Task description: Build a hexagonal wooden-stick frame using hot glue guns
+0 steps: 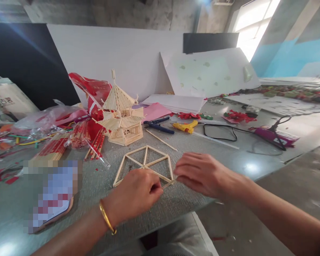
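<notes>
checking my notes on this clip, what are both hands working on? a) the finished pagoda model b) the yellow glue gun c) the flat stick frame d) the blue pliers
c: the left hand and right hand meet at the near edge of the flat stick frame, pinching a stick there; the glue gun, pagoda and pliers lie untouched farther back on the table.

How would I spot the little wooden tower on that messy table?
On the grey table, look left of centre, beyond both hands. The stick pagoda stands upright before a red bag. Unlike the flat stick frame nearer the hands, it has tiered roofs and a spire.
</notes>
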The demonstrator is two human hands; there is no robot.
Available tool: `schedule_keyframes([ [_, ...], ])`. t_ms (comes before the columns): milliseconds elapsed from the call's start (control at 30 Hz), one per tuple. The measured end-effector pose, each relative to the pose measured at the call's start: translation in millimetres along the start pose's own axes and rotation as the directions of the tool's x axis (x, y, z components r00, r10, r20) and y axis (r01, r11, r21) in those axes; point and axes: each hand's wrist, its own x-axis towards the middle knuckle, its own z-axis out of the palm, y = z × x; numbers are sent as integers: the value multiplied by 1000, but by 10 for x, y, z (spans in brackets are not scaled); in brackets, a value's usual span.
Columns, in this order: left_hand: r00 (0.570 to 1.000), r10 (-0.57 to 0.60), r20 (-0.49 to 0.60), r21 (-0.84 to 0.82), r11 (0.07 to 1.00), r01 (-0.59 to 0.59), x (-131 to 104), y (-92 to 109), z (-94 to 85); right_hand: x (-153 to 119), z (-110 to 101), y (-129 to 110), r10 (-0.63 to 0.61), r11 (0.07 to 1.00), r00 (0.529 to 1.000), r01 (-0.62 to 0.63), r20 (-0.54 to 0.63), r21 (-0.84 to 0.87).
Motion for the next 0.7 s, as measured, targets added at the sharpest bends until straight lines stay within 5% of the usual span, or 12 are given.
schedule_keyframes([
  [200, 993, 12, 120, -58, 998, -5, 108, -61, 18, -230, -19, 159, 222, 975, 970, -218, -95, 48],
  [433, 987, 23, 158, -55, 998, -14, 148, -29, 9, -326, 73, 202, 301, 953, 952, -299, -56, 43],
  [700, 980, 36, 194, -52, 998, -27, 191, 32, -51, -448, -142, 357, 413, 905, 903, -422, -117, -63],
])
